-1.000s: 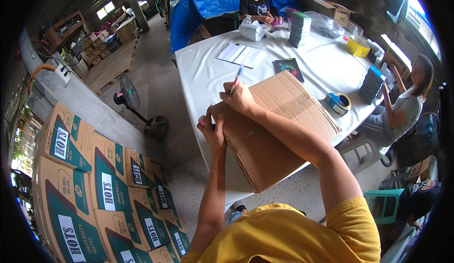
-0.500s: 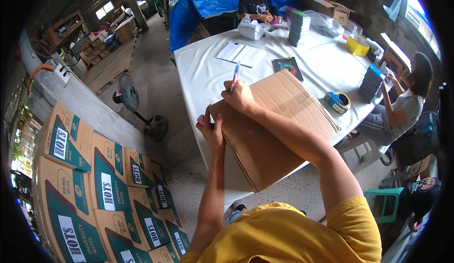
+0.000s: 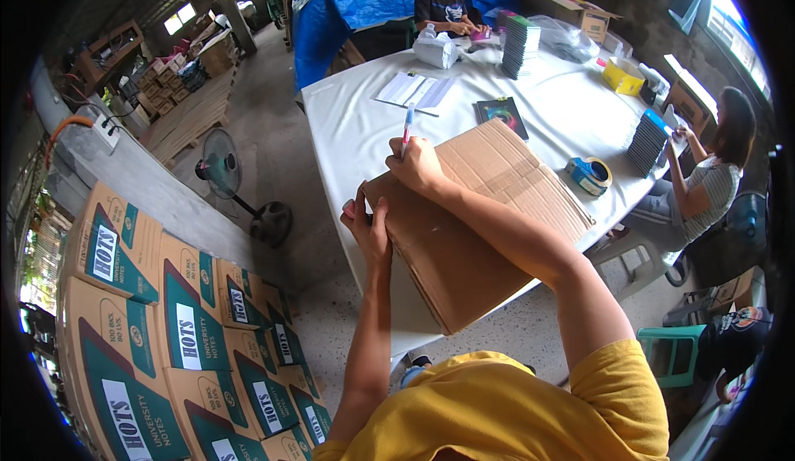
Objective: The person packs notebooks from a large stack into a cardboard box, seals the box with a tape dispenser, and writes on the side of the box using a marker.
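Note:
A brown cardboard box [image 3: 472,229] lies at a slant over the near edge of the white-covered table. My right hand [image 3: 416,165] rests near its far left corner, closed around an upright pen [image 3: 408,123] with a blue upper end and a red-and-white barrel. The pen's lower tip is hidden by my fingers. My left hand [image 3: 369,225] is at the box's left corner, fingers bent against the edge. A small pink thing [image 3: 349,209], perhaps a cap, shows between those fingers.
On the table [image 3: 339,121] are papers on a clipboard [image 3: 414,91], a dark notebook [image 3: 502,117], a tape roll [image 3: 589,176] and notebook stacks [image 3: 520,47]. Two people sit at the far and right sides. Printed cartons [image 3: 116,320] stand stacked at left, near a fan [image 3: 219,163].
The whole view has shifted very slightly. My right hand keeps the pen at the same corner of the box, and my left hand stays at its edge.

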The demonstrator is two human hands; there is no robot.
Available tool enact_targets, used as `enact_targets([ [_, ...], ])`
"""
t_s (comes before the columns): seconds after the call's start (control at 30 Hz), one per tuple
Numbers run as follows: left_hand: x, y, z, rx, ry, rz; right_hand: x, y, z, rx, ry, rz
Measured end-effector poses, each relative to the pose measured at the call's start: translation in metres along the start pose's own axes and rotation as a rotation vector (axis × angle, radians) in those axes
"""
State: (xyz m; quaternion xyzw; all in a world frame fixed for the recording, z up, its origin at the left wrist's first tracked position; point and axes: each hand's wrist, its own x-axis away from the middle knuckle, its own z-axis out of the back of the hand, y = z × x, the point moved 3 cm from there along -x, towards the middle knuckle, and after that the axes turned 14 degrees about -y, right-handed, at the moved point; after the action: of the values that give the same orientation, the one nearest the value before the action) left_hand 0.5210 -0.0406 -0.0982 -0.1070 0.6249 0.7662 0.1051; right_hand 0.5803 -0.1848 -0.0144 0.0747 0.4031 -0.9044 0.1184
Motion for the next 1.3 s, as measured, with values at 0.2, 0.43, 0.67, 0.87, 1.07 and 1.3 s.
enact_targets([
  [0.2,0.0,0.0,0.009,-0.005,-0.021,0.004,0.0,-0.002,0.001,-0.08,0.072,0.035],
  [0.43,-0.009,0.016,0.026,-0.135,0.08,-0.202,0.055,0.031,0.118,-1.621,0.189,0.153],
  [0.67,0.055,0.179,0.028,0.696,-0.382,-0.363,0.277,0.02,0.12,-1.42,0.499,0.362],
  [0.87,0.141,0.214,-0.04,0.944,-1.458,-0.065,0.453,0.029,0.099,-1.211,0.97,0.013],
  [1.07,0.205,0.219,-0.14,0.518,-1.682,-0.142,0.523,0.021,0.1,-1.228,0.905,-0.023],
  [1.3,0.294,0.204,-0.242,0.167,-1.553,-0.44,0.561,0.04,0.112,-1.448,0.794,-0.076],
])
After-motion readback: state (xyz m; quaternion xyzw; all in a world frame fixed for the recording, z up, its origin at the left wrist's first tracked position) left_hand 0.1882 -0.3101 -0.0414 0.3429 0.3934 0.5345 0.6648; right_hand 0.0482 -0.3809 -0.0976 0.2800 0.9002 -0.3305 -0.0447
